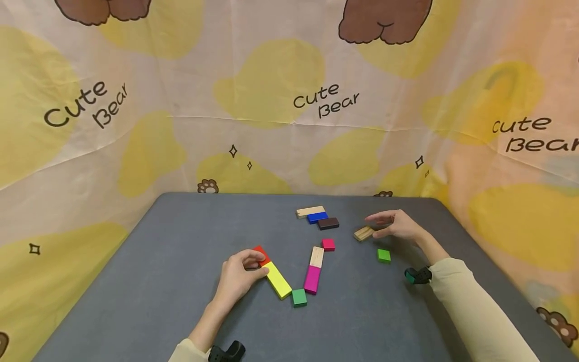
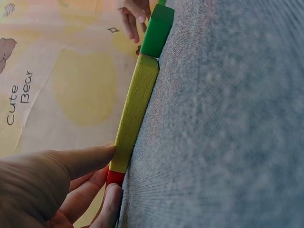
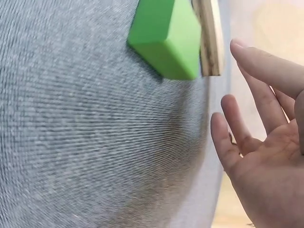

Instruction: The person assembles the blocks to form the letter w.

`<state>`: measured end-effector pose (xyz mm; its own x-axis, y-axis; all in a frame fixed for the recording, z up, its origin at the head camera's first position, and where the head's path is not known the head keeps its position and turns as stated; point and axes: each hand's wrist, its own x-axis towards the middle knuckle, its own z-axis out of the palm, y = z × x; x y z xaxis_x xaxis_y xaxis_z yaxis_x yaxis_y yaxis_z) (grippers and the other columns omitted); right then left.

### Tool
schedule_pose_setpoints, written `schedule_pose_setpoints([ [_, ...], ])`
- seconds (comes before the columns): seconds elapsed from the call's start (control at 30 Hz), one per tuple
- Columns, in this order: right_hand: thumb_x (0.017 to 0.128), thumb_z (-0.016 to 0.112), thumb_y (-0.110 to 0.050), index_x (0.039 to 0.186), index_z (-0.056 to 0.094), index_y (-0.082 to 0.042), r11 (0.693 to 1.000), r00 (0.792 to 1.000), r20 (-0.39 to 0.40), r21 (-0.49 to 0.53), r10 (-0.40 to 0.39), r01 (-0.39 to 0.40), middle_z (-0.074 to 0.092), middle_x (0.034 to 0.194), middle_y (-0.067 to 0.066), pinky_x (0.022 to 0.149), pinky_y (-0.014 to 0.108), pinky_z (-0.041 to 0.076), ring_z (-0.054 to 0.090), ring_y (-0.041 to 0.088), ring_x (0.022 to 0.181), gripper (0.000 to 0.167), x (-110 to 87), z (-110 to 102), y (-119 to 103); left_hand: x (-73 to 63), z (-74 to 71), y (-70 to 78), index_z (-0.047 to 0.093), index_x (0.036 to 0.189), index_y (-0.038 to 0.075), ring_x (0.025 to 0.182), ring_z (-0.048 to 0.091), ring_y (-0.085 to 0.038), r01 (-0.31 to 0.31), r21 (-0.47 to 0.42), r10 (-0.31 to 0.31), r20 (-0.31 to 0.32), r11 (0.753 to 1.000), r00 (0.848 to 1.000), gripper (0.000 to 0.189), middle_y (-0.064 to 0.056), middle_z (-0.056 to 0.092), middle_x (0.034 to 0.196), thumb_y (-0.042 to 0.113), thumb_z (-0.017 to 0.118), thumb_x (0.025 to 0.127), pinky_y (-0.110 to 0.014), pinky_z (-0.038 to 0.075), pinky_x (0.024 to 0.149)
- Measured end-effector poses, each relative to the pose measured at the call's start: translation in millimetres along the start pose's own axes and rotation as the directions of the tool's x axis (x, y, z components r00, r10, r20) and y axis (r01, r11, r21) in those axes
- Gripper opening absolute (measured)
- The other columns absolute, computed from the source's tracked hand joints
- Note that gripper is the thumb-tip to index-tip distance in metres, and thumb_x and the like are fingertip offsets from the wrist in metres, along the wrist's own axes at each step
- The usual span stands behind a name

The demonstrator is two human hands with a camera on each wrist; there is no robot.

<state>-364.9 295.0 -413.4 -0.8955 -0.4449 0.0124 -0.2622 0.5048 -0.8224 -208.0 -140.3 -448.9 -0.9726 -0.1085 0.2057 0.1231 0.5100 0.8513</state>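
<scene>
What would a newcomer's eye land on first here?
Probably the bright colors on the gray table: a yellow block and a magenta block slant toward a dark green block, making a rough V. The left hand holds the red block at its upper left end, while the right hand is open beside a wooden block farther right. Behind, the backdrop reads "Cute Bear".

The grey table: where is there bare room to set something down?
Bare: the table left of the left hand, and between the magenta block and lime block. Crowded: where the yellow block meets the green block, and around the blue block.
</scene>
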Motion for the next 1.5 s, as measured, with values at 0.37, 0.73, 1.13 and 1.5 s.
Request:
schedule_pose_setpoints([
  [0.37, 0.078, 0.081, 0.0, 0.124, 0.066, 0.002, 1.0, 1.0, -0.013, 0.02, 0.018, -0.017, 0.065, 0.122, 0.017, 0.095, 0.046, 0.049, 0.056, 0.038, 0.118, 0.048, 5.6, 8.5, 14.0, -1.3, -1.6, 1.9, 0.073, 0.101, 0.007, 0.089, 0.068, -0.02, -0.037, -0.027, 0.037, 0.003, 0.999, 0.999, 0.028, -0.006, 0.073, 0.096, 0.009, 0.085, 0.076, -0.039, 0.054, 0.082],
  [0.73, 0.073, 0.082, 0.006, 0.108, 0.071, 0.003, 0.997, 0.998, -0.055, -0.069, 0.015, -0.018, 0.068, 0.1, 0.013, 0.077, 0.035, 0.051, 0.056, 0.03, 0.094, 0.037, 8.9, 15.8, 10.1, 0.6, -1.4, 0.3, 0.073, 0.101, 0.009, 0.09, 0.068, -0.018, -0.031, -0.007, 0.031, -0.003, 0.999, 1.0, 0.028, -0.003, 0.073, 0.097, 0.009, 0.086, 0.076, -0.038, 0.054, 0.082],
  [1.13, 0.07, 0.086, 0.001, 0.107, 0.07, 0.003, 0.996, 0.983, -0.177, -0.06, 0.052, -0.063, 0.067, 0.096, 0.014, 0.07, 0.03, 0.049, 0.055, 0.026, 0.085, 0.04, -1.9, 19.4, 7.6, -0.8, -1.3, 1.0, 0.073, 0.1, 0.008, 0.089, 0.068, -0.019, -0.043, -0.009, 0.043, -0.006, 0.999, 0.999, 0.028, -0.004, 0.073, 0.096, 0.01, 0.086, 0.076, -0.039, 0.054, 0.081],
  [1.5, 0.072, 0.087, -0.003, 0.109, 0.069, 0.001, 0.998, 0.947, -0.314, -0.001, 0.063, -0.067, 0.068, 0.103, 0.014, 0.076, 0.03, 0.05, 0.055, 0.028, 0.093, 0.041, -26.7, 34.3, -11.1, 0.8, -0.2, -0.1, 0.073, 0.101, 0.008, 0.09, 0.068, -0.019, -0.029, -0.005, 0.029, -0.001, 1.0, 1.0, 0.028, -0.004, 0.073, 0.097, 0.009, 0.085, 0.076, -0.039, 0.054, 0.082],
])
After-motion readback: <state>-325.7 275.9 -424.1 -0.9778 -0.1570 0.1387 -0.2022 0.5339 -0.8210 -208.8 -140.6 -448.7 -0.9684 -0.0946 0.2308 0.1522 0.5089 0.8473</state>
